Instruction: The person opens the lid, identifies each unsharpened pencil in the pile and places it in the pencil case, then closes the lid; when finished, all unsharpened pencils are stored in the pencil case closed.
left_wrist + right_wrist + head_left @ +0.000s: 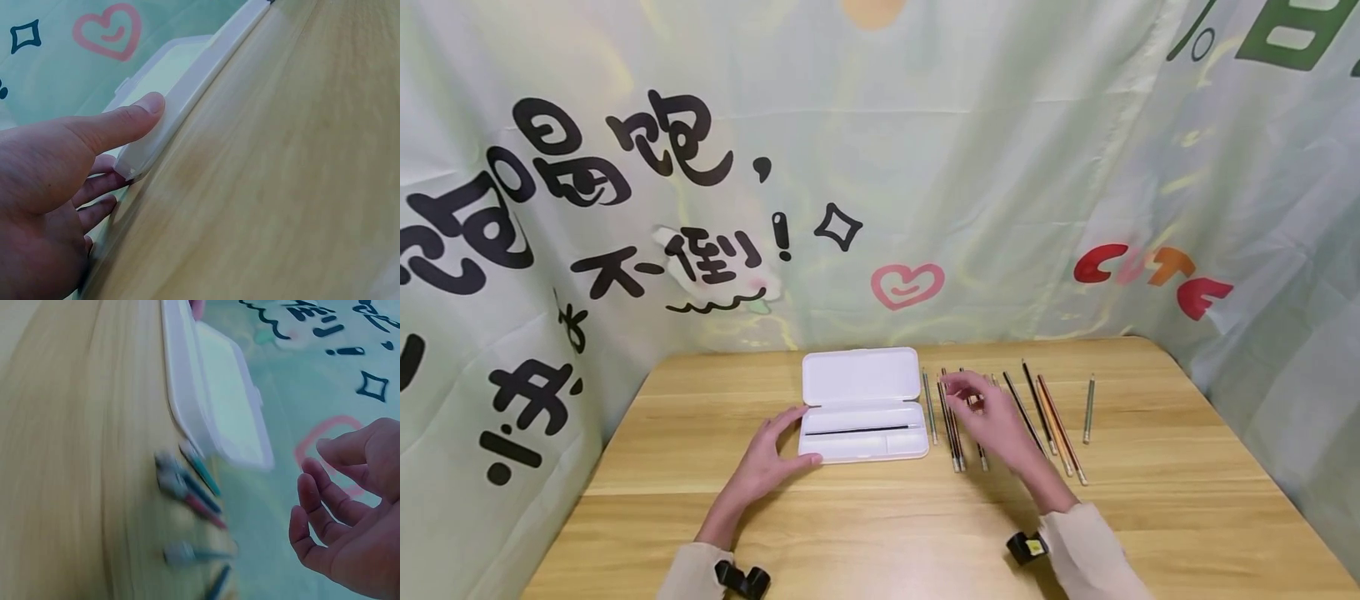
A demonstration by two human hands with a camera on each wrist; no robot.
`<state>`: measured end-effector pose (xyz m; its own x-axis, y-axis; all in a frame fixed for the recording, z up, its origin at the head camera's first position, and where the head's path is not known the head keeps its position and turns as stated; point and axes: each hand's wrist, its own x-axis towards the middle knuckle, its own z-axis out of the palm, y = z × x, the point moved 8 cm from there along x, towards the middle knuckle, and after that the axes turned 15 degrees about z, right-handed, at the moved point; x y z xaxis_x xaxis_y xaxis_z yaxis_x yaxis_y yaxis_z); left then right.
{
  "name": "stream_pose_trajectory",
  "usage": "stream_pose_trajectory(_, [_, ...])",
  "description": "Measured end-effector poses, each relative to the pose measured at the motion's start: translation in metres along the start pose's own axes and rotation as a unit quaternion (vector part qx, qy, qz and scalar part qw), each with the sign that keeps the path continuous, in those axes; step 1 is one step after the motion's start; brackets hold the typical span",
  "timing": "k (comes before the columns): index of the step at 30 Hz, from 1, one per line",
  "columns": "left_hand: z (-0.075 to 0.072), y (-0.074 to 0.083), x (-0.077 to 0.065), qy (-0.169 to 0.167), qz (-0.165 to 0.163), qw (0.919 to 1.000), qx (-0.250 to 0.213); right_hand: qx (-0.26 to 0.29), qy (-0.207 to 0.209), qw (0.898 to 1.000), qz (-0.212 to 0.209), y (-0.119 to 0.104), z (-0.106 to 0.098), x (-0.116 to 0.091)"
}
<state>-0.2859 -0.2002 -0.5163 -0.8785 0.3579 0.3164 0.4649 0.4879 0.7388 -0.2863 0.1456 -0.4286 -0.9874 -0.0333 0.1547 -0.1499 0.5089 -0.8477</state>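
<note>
A white pencil case (865, 450) lies with its lid (861, 377) raised at the back, and a single dark pencil (857, 430) rests inside it. My left hand (765, 458) holds the case's left end. In the left wrist view its thumb (134, 122) presses the front wall, while the other fingers reach behind the end. Just right of the case, my right hand (992, 417) hovers above several pencils (951, 429), partly hiding them. The right wrist view shows that hand's fingers (315, 512) loosely bent, apart from the pencils, with nothing between them.
More pencils, dark, orange and red-brown (1062, 429), lie further right on the wooden table (880, 533). One green pencil (1089, 408) sits apart at the far right. Behind the table hangs a printed curtain (985, 192). Each wrist carries a small black camera (1026, 547).
</note>
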Motion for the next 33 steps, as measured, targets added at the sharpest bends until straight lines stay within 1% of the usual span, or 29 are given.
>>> stream_pose_trajectory(5, [0.0,0.001,0.0,0.0,0.0,1.0,0.0,-0.028,0.044,0.999,0.005,0.012,-0.041,-0.013])
stream_pose_trajectory(10, [0.0,0.004,0.002,0.004,0.014,0.9999,0.007,-0.063,0.083,0.994,0.023,0.029,-0.075,-0.026])
stream_pose_trajectory(14, [-0.001,0.005,0.002,0.006,0.021,0.9997,0.01,-0.09,0.109,0.989,0.037,0.043,-0.097,-0.036])
stream_pose_trajectory(18, [-0.001,0.004,0.001,0.006,0.02,0.9997,0.014,-0.114,0.125,0.984,0.051,0.058,-0.11,-0.044])
stream_pose_trajectory(21, [-0.001,0.003,0.0,0.005,0.017,0.9998,0.012,-0.134,0.123,0.982,0.049,0.069,-0.114,-0.051])
stream_pose_trajectory(24, [0.0,0.002,-0.001,0.001,0.011,0.9999,0.007,-0.15,0.103,0.982,0.058,0.082,-0.115,-0.058])
stream_pose_trajectory(26, [0.0,0.001,-0.001,-0.001,0.009,1.0,0.004,-0.16,0.083,0.981,0.074,0.09,-0.115,-0.062])
stream_pose_trajectory(29, [0.0,0.001,0.0,-0.001,0.015,0.9999,0.006,-0.174,0.051,0.979,0.098,0.1,-0.114,-0.065])
stream_pose_trajectory(33, [-0.001,0.002,0.001,0.001,0.018,0.9998,0.007,-0.197,0.025,0.973,0.12,0.108,-0.113,-0.067])
